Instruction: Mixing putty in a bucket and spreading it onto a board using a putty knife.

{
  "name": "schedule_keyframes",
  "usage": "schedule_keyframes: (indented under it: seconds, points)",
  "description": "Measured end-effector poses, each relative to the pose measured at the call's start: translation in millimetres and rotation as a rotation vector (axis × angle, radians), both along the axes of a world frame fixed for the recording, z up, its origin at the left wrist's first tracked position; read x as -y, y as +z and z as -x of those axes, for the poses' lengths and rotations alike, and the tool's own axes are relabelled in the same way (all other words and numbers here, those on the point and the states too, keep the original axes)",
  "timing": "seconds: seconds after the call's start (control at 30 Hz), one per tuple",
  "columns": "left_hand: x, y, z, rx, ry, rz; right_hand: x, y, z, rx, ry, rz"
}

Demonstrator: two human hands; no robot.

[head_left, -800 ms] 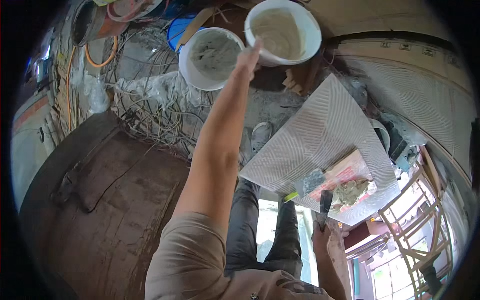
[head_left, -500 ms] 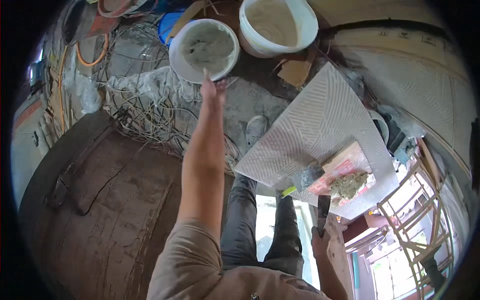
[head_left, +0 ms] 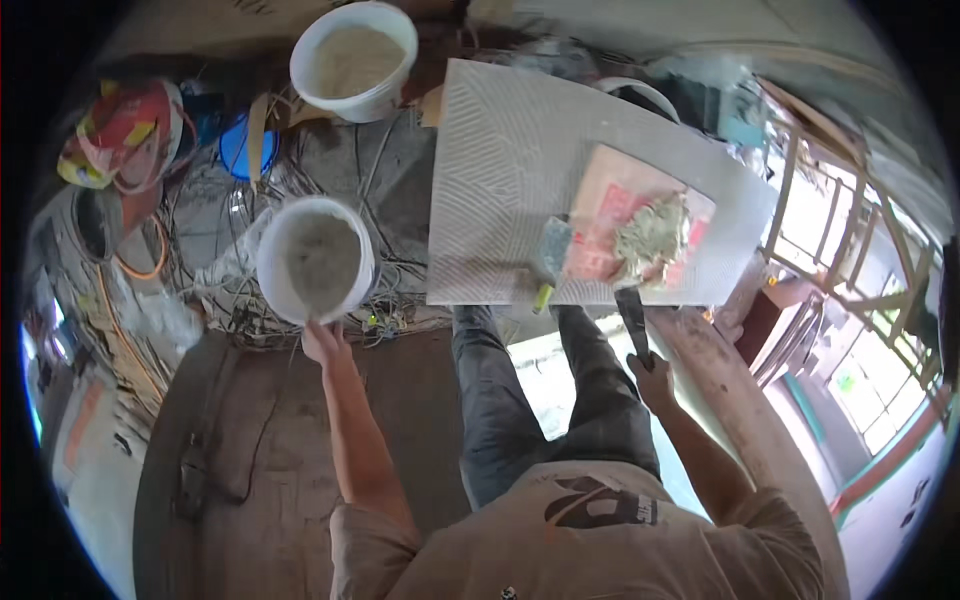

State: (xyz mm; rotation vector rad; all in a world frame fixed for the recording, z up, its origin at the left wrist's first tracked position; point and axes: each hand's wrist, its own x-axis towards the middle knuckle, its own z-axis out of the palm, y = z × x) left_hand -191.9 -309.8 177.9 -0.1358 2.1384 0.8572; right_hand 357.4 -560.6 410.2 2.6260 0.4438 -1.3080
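Note:
My left hand [head_left: 325,342] is closed on the near rim of a white bucket [head_left: 272,268] with grey mortar [head_left: 322,262] inside. The bucket is tilted toward me above tangled cables. On the right, my right hand [head_left: 653,378] grips the handle of a dark-bladed putty knife [head_left: 632,318]. Its tip is at the near edge of a large tile with a ridged face [head_left: 500,200]. A heap of mortar [head_left: 652,238] lies on a red-printed cardboard piece [head_left: 598,190] on that tile. Left of the cardboard rests a scraper with a yellow-green handle [head_left: 542,298].
A second white bucket [head_left: 392,85] with pale material stands farther back. A blue lid [head_left: 247,147] and a red-and-yellow bag [head_left: 125,140] lie at the far left. Cables [head_left: 400,285] cover the floor near the brown surface [head_left: 270,440]. A wooden frame [head_left: 850,220] rises at the right.
My left hand has pulled the mortar bucket toward me, away from the second bucket and the blue lid. The view has turned. My right hand keeps the putty knife near the tile's edge.

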Motion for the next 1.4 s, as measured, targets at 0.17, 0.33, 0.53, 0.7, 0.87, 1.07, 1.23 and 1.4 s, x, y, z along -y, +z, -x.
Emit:
schedule_keyframes:
  seconds: [0.17,0.33,0.53,0.7,0.87,1.07,1.23,1.4]
  points:
    - [76.2,131.7,0.1,-0.2,-0.308,0.171,8.3,13.2,0.3,-0.063,-0.05,-0.079]
    - [111.2,210.9,-47.1,-0.232,-0.475,-0.054,76.3,-37.7,-6.4,-0.274,0.08,-0.177]
    - [94.2,236.7,-164.2,-0.229,-0.553,-0.2,139.8,-32.2,-16.5,-0.832,-0.065,0.137]
    - [78.2,202.7,-213.8,-0.209,-0.579,-0.284,183.5,52.8,-48.6,-0.834,0.037,0.193]
    - [80.2,157.8,-185.8,-0.346,-0.812,-0.312,181.3,-30.1,-118.3,-0.045,-0.455,-0.218]
    - [88.0,72.8,-154.2,-0.388,-0.778,-0.51,242.8,-299.3,-392.8,0.258,-0.771,-0.59]
    - [91.0,33.0,-129.8,-0.496,-0.695,-0.563,210.9,-345.0,-449.8,0.412,-0.711,-0.43]
    - [103.6,51.2,-113.1,-0.942,-1.21,-0.738,178.4,-325.0,-401.7,0.021,-0.923,-0.415]
